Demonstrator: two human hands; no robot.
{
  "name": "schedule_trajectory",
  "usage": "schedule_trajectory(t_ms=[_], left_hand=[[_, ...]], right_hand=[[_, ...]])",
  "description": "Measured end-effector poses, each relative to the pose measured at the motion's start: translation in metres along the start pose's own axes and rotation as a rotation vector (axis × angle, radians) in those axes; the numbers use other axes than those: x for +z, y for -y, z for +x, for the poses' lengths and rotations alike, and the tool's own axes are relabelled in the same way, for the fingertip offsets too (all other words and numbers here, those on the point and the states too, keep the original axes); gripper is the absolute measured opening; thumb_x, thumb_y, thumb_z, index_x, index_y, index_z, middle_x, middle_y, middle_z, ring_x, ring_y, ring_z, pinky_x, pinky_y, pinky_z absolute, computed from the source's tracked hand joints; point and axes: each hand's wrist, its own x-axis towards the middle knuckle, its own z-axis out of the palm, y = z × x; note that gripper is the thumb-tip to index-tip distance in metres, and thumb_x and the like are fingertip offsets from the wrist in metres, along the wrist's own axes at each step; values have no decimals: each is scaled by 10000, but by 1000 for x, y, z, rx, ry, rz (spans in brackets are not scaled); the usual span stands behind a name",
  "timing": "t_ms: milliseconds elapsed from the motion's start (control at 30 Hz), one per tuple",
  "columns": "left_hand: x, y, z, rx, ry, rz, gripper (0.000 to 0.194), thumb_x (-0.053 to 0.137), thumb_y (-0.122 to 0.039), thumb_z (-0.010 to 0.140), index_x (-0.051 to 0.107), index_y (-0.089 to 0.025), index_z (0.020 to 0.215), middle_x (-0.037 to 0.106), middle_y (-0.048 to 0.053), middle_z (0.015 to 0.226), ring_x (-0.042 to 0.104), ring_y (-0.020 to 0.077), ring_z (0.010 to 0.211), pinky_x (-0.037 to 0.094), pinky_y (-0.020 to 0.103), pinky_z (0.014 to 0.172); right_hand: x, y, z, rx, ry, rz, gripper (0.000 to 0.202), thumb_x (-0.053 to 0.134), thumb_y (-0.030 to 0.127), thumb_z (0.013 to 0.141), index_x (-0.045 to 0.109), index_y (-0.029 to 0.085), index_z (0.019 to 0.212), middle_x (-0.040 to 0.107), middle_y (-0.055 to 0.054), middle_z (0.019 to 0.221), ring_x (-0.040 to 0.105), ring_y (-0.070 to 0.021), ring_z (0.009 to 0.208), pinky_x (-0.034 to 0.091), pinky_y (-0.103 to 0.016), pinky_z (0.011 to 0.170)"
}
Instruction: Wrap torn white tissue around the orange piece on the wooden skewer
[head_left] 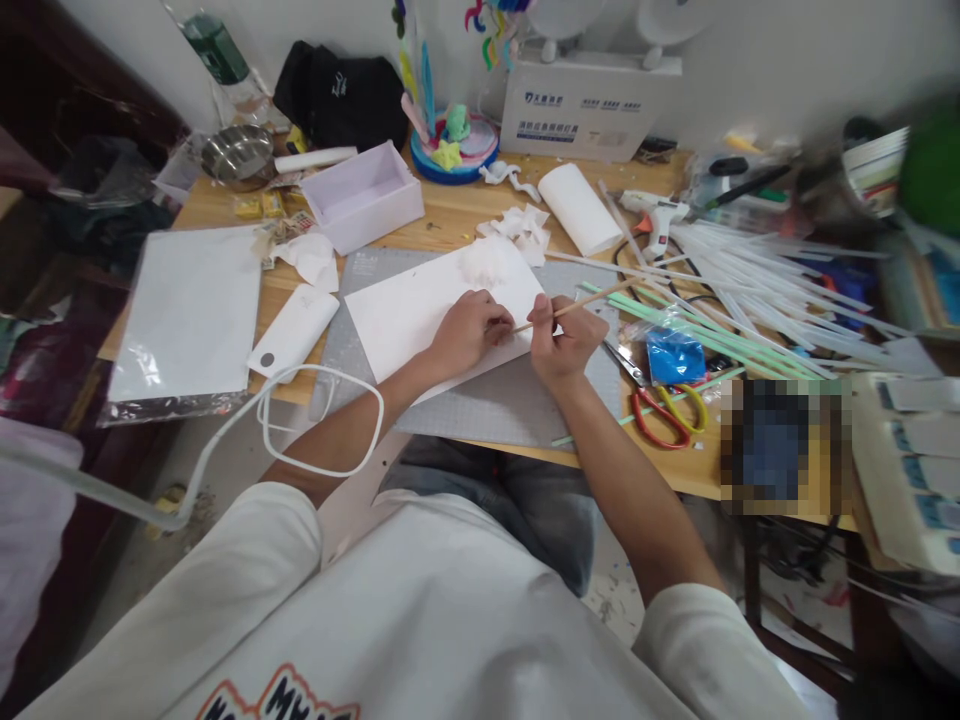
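Note:
My right hand [568,338] is closed around a thin wooden stick [592,299], which slants up to the right past the fist. The stick's lower end points at my left hand [471,332], whose fingers are curled together in a pinch. Whatever lies between those fingers is mostly hidden; a small reddish spot shows at the fingertips. Both hands are over a white sheet of paper [405,310], with a small white fluffy heap [484,262] just beyond them. Under the paper lies a grey cutting mat [495,405].
Red-and-yellow-handled scissors [660,415] and a blue packet [675,356] lie right of the mat. Beyond are green and white sticks [757,285] and a glue gun [660,222]. Leftward are a white device [294,330] with a looping cable, a lilac box [364,200] and a steel bowl [238,157].

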Motion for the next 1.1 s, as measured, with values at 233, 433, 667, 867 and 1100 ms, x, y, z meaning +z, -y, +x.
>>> schedule_trajectory(t_ms=[233,433,667,867,1100], left_hand=[[1,4,0,1,-18,-31,236,590,-286,982,802,-221,902,673,52,867,601,210,892,466,383,885],[2,4,1,1,-19,-2,257,577,-327,996,803,-225,926,672,58,854,601,213,873,474,379,855],[1,3,0,-15,-21,5,260,540,-286,997,791,-218,988,701,63,896,612,214,893,488,377,875],[-8,-1,-7,4,3,1,325,530,-116,892,733,-194,1133,726,72,989,641,215,966,504,384,942],[-7,-2,-8,11,20,51,192,706,-283,865,744,-199,1033,709,91,1057,634,246,1006,518,395,929]], right_hand=[[3,0,0,-9,22,-29,538,362,515,1026,414,226,575,425,26,507,387,-93,507,276,-304,564],[3,2,1,-4,38,-33,531,352,522,1022,390,229,580,426,23,516,378,-101,515,266,-314,575],[2,2,2,5,86,-15,505,382,487,1013,359,232,577,394,33,511,360,-98,515,277,-306,578],[5,2,6,53,202,22,525,403,527,1000,387,227,569,394,35,513,366,-93,526,298,-301,586],[4,1,8,229,100,101,603,407,622,985,562,204,578,465,36,491,415,-83,489,301,-294,563]])
